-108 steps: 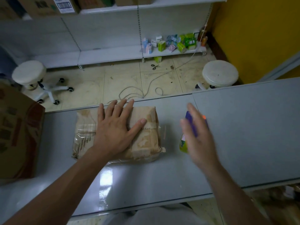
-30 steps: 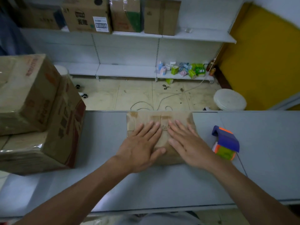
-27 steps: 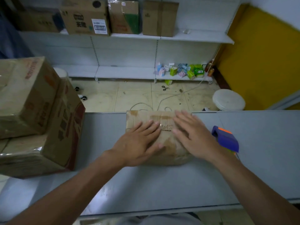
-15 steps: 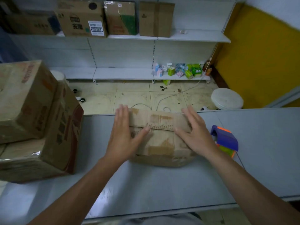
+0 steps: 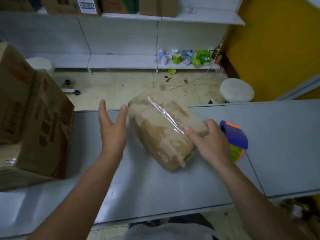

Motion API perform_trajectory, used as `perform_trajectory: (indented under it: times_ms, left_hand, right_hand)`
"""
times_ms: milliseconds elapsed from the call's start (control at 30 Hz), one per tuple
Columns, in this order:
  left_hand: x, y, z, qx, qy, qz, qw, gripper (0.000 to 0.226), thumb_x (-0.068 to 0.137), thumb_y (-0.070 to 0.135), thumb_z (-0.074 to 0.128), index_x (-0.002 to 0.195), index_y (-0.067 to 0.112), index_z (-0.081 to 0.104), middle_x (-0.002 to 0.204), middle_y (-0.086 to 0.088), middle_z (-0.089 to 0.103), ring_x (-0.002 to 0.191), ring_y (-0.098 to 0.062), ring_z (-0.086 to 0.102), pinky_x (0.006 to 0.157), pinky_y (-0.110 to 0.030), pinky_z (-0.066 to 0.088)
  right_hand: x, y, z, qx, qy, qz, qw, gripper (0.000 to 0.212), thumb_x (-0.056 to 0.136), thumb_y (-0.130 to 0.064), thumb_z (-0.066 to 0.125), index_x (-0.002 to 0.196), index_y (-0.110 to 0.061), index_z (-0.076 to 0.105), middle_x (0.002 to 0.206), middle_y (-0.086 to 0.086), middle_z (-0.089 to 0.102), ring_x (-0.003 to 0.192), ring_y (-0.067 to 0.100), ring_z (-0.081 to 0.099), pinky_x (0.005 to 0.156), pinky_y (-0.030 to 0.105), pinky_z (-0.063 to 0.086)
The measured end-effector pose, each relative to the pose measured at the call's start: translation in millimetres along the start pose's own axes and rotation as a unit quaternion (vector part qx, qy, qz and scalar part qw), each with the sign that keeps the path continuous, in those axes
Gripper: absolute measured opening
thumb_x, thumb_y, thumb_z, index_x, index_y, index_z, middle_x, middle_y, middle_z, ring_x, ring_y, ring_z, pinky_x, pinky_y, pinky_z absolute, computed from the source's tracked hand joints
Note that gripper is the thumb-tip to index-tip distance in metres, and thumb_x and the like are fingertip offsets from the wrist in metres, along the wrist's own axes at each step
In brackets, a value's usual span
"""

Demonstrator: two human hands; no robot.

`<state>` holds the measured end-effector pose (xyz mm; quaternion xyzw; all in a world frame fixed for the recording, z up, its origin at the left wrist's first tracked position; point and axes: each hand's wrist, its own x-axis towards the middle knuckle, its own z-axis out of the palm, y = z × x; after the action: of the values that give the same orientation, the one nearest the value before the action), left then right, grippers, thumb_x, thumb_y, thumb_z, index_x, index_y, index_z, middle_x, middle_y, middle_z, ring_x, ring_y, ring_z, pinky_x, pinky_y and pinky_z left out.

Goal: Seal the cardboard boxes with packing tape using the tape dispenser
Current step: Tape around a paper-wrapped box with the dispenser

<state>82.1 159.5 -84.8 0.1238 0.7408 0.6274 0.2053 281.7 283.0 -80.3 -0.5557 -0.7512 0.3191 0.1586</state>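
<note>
Small cardboard box [image 5: 161,129] tilted and blurred above the grey tabletop [image 5: 155,184], right hand [image 5: 210,144] gripping its near corner, left hand [image 5: 112,130] spread flat, fingertips at its left edge, tape dispenser [image 5: 234,140] just right, bigger boxes [image 5: 32,118] stacked far left.

blurred: small brown cardboard box [image 5: 161,135] | partly behind right hand [image 5: 212,144]: blue-and-orange plastic tape dispenser [image 5: 236,137] | cropped at left: large brown cartons [image 5: 32,122]
</note>
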Motion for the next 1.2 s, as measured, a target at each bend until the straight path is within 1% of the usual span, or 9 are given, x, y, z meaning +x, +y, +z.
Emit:
perform_trajectory:
  times_ms: [100, 267, 400, 567, 733, 867, 967, 1133, 1200]
  left_hand:
    - [-53, -12, 15, -0.010, -0.081, -0.064, 0.995, 0.085, 0.087, 0.052, 0.059, 0.154, 0.039, 0.009, 0.163, 0.011, 0.009, 0.148, -0.010, 0.015, 0.119, -0.037, 0.022]
    - [-62, -24, 52, 0.069, -0.143, 0.028, 0.987, 0.050, 0.094, 0.051, 0.051, 0.141, 0.045, 0.037, 0.144, 0.014, 0.047, 0.132, -0.007, 0.046, 0.111, -0.036, 0.040]
    - [-59, -30, 59, 0.083, -0.120, 0.009, 0.989, 0.055, 0.099, 0.043, 0.048, 0.151, 0.034, 0.032, 0.149, 0.008, 0.046, 0.134, -0.014, 0.046, 0.112, -0.043, 0.040]
    - [-92, -35, 71, 0.100, -0.092, 0.017, 0.991, 0.062, 0.098, 0.046, 0.047, 0.153, 0.038, 0.020, 0.154, 0.010, 0.037, 0.137, -0.014, 0.041, 0.112, -0.043, 0.039]
    - [-90, -12, 75, 0.293, -0.074, 0.151, 0.941, 0.069, 0.095, 0.044, 0.053, 0.155, 0.028, 0.022, 0.162, -0.006, 0.015, 0.148, -0.024, 0.015, 0.119, -0.048, 0.021]
    - [-82, 13, 93, 0.395, -0.143, 0.250, 0.872, 0.062, 0.100, 0.054, 0.037, 0.154, 0.026, 0.023, 0.162, 0.009, 0.009, 0.150, -0.010, -0.002, 0.117, -0.030, -0.001]
    - [-76, -2, 103, 0.467, -0.191, 0.248, 0.827, 0.076, 0.090, 0.069, 0.013, 0.155, 0.030, 0.017, 0.163, 0.008, 0.006, 0.149, -0.010, -0.006, 0.120, -0.033, -0.008]
    - [-74, -18, 108, 0.477, -0.168, 0.240, 0.829, 0.077, 0.088, 0.069, 0.015, 0.155, 0.031, 0.020, 0.162, 0.009, 0.012, 0.150, -0.011, 0.000, 0.122, -0.041, -0.002]
    - [-74, -18, 109, 0.478, -0.154, 0.249, 0.828, 0.077, 0.088, 0.069, 0.017, 0.154, 0.030, 0.024, 0.162, 0.008, 0.016, 0.151, -0.012, 0.003, 0.122, -0.042, 0.000]
  right_hand:
    - [-6, 6, 0, -0.076, 0.011, -0.079, 0.994, 0.046, 0.088, -0.063, 0.047, 0.122, -0.033, 0.053, 0.116, -0.008, 0.060, 0.103, 0.019, 0.058, 0.073, 0.028, 0.037]
    - [-12, 16, -4, -0.087, -0.045, -0.132, 0.986, 0.040, 0.093, -0.059, 0.040, 0.127, -0.041, 0.053, 0.107, -0.013, 0.066, 0.078, 0.009, 0.060, 0.064, 0.026, 0.041]
    - [-6, 39, -35, 0.125, -0.037, -0.064, 0.989, 0.030, 0.092, -0.035, 0.060, 0.121, -0.026, 0.063, 0.099, -0.016, 0.065, 0.081, -0.011, 0.060, 0.067, 0.003, 0.041]
    - [17, 117, -92, 0.276, 0.137, 0.125, 0.943, 0.027, 0.090, -0.028, 0.064, 0.111, -0.012, 0.061, 0.097, -0.003, 0.062, 0.089, 0.008, 0.063, 0.081, 0.023, 0.051]
    - [34, 140, -96, 0.355, -0.051, 0.237, 0.903, 0.029, 0.094, -0.042, 0.057, 0.090, -0.014, 0.063, 0.088, 0.000, 0.063, 0.087, 0.014, 0.063, 0.088, 0.034, 0.049]
    - [46, 142, -84, 0.444, -0.169, 0.269, 0.838, 0.050, 0.086, -0.057, 0.057, 0.121, -0.021, 0.060, 0.110, 0.006, 0.071, 0.101, 0.022, 0.069, 0.088, 0.039, 0.054]
    - [59, 144, -73, 0.481, -0.200, 0.283, 0.805, 0.054, 0.084, -0.060, 0.058, 0.129, -0.030, 0.053, 0.111, 0.004, 0.071, 0.097, 0.024, 0.069, 0.082, 0.044, 0.056]
    - [71, 144, -60, 0.554, -0.191, 0.315, 0.746, 0.018, 0.089, -0.042, 0.063, 0.104, -0.032, 0.063, 0.087, 0.001, 0.075, 0.086, 0.024, 0.068, 0.082, 0.041, 0.053]
    - [73, 140, -57, 0.575, -0.182, 0.317, 0.731, 0.024, 0.089, -0.031, 0.065, 0.112, -0.027, 0.062, 0.094, 0.005, 0.074, 0.091, 0.028, 0.068, 0.088, 0.043, 0.052]
